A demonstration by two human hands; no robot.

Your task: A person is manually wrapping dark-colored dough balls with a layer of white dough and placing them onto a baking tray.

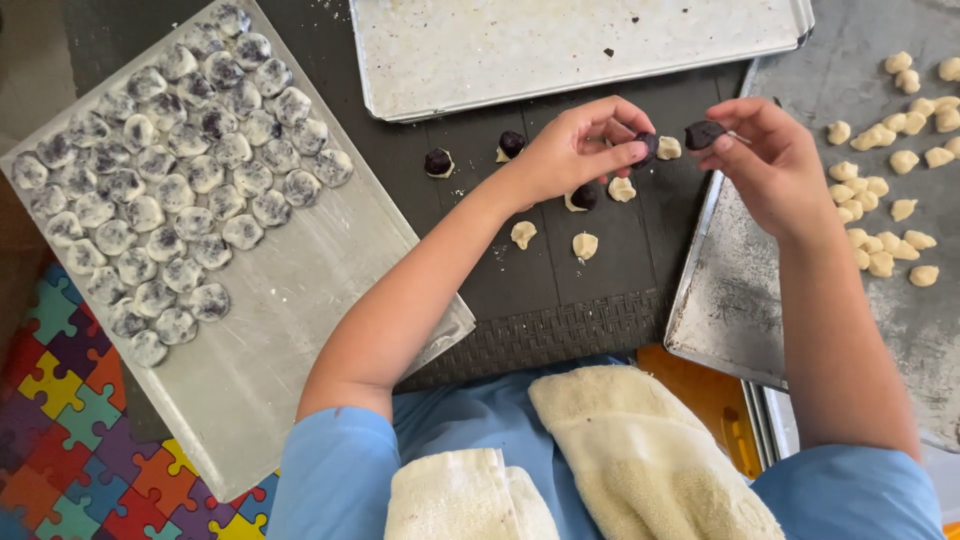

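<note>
We see the left hand [575, 150] pinching a small dark dough ball [647, 147], and the right hand [765, 160] pinching another dark lump [703, 133], above the black woven mat [560, 320].

Both hands [680, 150] raised — fingertips pinched

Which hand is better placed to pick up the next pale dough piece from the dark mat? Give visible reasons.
Probably the left hand: it hovers over the pale dough pieces on the dark mat. The right hand sits further off, above the right tray edge, holding a dark lump.
</note>
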